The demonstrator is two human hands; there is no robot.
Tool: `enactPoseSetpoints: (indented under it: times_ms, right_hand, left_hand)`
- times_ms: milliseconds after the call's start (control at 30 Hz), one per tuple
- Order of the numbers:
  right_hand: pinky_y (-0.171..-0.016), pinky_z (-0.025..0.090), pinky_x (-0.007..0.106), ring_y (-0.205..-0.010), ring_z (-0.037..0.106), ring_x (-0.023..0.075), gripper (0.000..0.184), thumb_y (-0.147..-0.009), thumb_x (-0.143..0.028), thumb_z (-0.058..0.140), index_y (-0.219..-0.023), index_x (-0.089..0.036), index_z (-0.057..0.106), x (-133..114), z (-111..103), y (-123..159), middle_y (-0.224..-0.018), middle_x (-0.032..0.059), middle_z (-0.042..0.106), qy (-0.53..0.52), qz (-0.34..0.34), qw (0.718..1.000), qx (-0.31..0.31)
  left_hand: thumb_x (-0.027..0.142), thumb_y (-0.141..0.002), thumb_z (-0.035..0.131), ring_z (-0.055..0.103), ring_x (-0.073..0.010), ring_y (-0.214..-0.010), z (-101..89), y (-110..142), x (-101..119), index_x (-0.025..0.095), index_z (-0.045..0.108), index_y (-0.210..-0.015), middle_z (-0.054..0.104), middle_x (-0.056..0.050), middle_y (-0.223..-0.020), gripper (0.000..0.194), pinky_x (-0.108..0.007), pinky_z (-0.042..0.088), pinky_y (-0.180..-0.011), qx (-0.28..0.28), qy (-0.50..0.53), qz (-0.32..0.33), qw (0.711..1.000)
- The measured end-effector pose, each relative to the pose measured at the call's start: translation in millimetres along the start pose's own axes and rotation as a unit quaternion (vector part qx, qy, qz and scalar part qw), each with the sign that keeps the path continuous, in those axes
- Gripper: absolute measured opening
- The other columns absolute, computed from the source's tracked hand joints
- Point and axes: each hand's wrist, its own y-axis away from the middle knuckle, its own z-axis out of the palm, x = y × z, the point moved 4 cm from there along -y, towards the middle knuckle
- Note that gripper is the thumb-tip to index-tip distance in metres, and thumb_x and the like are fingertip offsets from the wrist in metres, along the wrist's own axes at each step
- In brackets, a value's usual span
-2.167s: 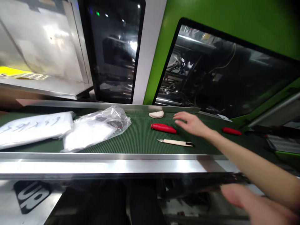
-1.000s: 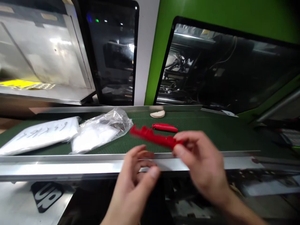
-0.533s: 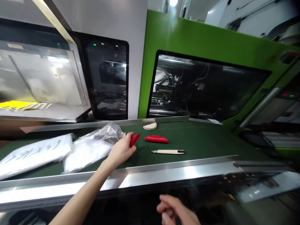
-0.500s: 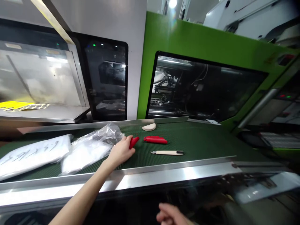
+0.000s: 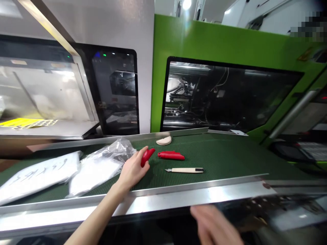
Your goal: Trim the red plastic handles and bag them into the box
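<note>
My left hand (image 5: 133, 169) is closed around a red plastic piece (image 5: 146, 157), just above the green ribbed belt (image 5: 224, 153). Most of that piece hides behind my fingers. Right of it lies a similar long red plastic piece (image 5: 171, 155). A craft knife (image 5: 187, 170) with a pale handle and bare blade rests nearer the front rail, its tip pointing left. Behind the red pieces sits a cream half-round piece (image 5: 164, 140). My right hand (image 5: 213, 221), smeared by motion, hovers low in front of the belt, apart from everything; its fingers are unclear.
Left on the belt lie a clear plastic bag (image 5: 102, 170) with white contents and a white packet (image 5: 43, 173) with handwriting. A metal rail (image 5: 199, 190) edges the belt in front. Behind stands a green machine (image 5: 219, 41) with a dark window. A steel shelf (image 5: 63, 131) juts out at left.
My left hand has lifted the red piece slightly, showing more of it. My right hand has moved up and to the right. The view has shifted a little.
</note>
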Motion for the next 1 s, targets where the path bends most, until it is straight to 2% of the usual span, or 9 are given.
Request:
enactPoseSetpoints:
  times_ms: [100,300,433,567,633,700,833,933,1000]
  right_hand:
    - [-0.094,0.049,0.043,-0.105,0.061,0.0208,0.028,-0.098,-0.021,0.041,-0.118,-0.025,0.059,36.2,-2.6,-62.9,-0.114,0.0067,0.065,0.029,0.014,0.999,-0.039]
    - [-0.063,0.045,0.027,-0.069,0.061,0.0148,0.018,-0.08,-0.011,0.054,-0.076,-0.021,0.068,60.5,24.4,-127.8,-0.074,0.0006,0.065,0.043,-0.019,0.976,-0.213]
    - [-0.059,0.043,0.025,-0.065,0.06,0.0125,0.023,-0.081,-0.01,0.048,-0.084,-0.021,0.069,61.2,29.0,-122.4,-0.079,0.0,0.064,0.042,-0.032,0.981,-0.189]
    - [-0.069,0.048,0.027,-0.077,0.062,0.0132,0.028,-0.092,-0.02,0.042,-0.111,-0.022,0.063,51.3,11.0,-112.4,-0.098,0.0021,0.063,0.025,-0.042,0.997,-0.068]
    - [-0.083,0.049,0.028,-0.091,0.062,0.0142,0.029,-0.095,-0.022,0.04,-0.117,-0.02,0.059,33.1,-6.2,-102.3,-0.106,0.0034,0.062,0.009,-0.03,0.999,0.019]
    - [-0.088,0.048,0.023,-0.098,0.061,0.0123,0.029,-0.096,-0.02,0.044,-0.121,-0.021,0.058,6.6,-22.0,-87.8,-0.111,0.0025,0.062,-0.019,-0.011,0.997,0.071]
    - [-0.084,0.049,0.015,-0.1,0.062,0.0095,0.04,-0.093,-0.01,0.05,-0.131,-0.02,0.055,-51.7,-29.7,-53.4,-0.114,0.0026,0.062,-0.088,-0.077,0.993,-0.014]
    - [-0.088,0.049,0.016,-0.103,0.06,0.0092,0.039,-0.092,-0.004,0.047,-0.127,-0.015,0.058,-72.3,-23.6,-26.4,-0.116,0.0049,0.06,-0.103,-0.1,0.987,-0.067]
    - [-0.093,0.046,0.018,-0.106,0.059,0.009,0.035,-0.091,-0.003,0.048,-0.122,-0.016,0.06,-76.8,-19.5,-12.6,-0.118,0.0041,0.06,-0.084,-0.083,0.991,-0.058]
  left_hand:
    - [0.025,-0.086,0.048,0.057,-0.0267,-0.116,-4.8,3.2,4.8,0.021,0.043,-0.14,0.059,-0.01,-0.129,0.055,-0.042,0.043,-0.104,0.035,0.041,0.004,0.999]
    - [0.023,-0.082,0.055,0.063,-0.0214,-0.094,-5.2,6.9,-3.9,0.022,0.046,-0.137,0.065,-0.008,-0.114,0.056,-0.037,0.05,-0.091,0.076,0.137,-0.019,0.988]
    - [0.023,-0.078,0.059,0.061,-0.0168,-0.078,-11.8,8.5,3.2,0.021,0.05,-0.132,0.064,-0.005,-0.101,0.054,-0.032,0.052,-0.079,0.108,0.231,-0.035,0.966]
    - [0.025,-0.085,0.046,0.062,-0.0144,-0.068,-21.5,36.9,39.3,0.022,0.037,-0.132,0.058,0.0,-0.083,0.047,-0.03,0.054,-0.068,0.131,0.361,-0.08,0.92]
    - [0.024,-0.086,0.042,0.061,-0.013,-0.059,-18.2,65.2,63.1,0.024,0.032,-0.127,0.055,0.003,-0.078,0.043,-0.029,0.055,-0.061,0.1,0.435,-0.115,0.887]
    - [0.021,-0.081,0.051,0.062,-0.0116,-0.059,-6.4,98.7,82.2,0.026,0.034,-0.118,0.057,0.002,-0.089,0.04,-0.025,0.053,-0.053,0.041,0.551,-0.178,0.814]
    - [0.019,-0.07,0.065,0.058,-0.0079,-0.044,21.8,160.8,100.5,0.025,0.039,-0.101,0.06,0.0,-0.099,0.04,-0.015,0.043,-0.034,-0.054,0.718,-0.229,0.655]
    - [0.019,-0.07,0.066,0.054,-0.0061,-0.039,34.4,196.6,98.1,0.027,0.044,-0.106,0.06,0.004,-0.089,0.043,-0.014,0.044,-0.033,-0.055,0.774,-0.224,0.59]
    - [0.022,-0.075,0.065,0.055,-0.0061,-0.041,37.6,215.4,95.4,0.028,0.048,-0.111,0.059,0.004,-0.087,0.04,-0.014,0.044,-0.034,-0.039,0.78,-0.243,0.576]
